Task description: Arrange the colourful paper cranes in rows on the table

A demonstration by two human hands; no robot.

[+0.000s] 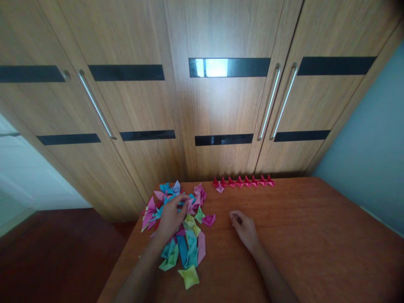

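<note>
My left hand (173,215) reaches over a pile of folded paper pieces, its fingertips pinched on a pink paper piece (190,206). Around it lie blue, green, yellow and pink pieces, among them a magenta piece (208,220) and a yellow piece (189,277) nearer me. My right hand (244,227) rests over the table right of the pile, fingers curled together with nothing visible in them. Along the table's back edge stands a row of several red folded pieces (247,182), with a light pink piece (220,187) in front of its left end.
The brown wooden table (303,235) meets a wooden wardrobe (221,105) with metal handles at its back. A pale blue wall (372,139) is at the right. Dark red floor (63,248) shows beyond the table's left edge.
</note>
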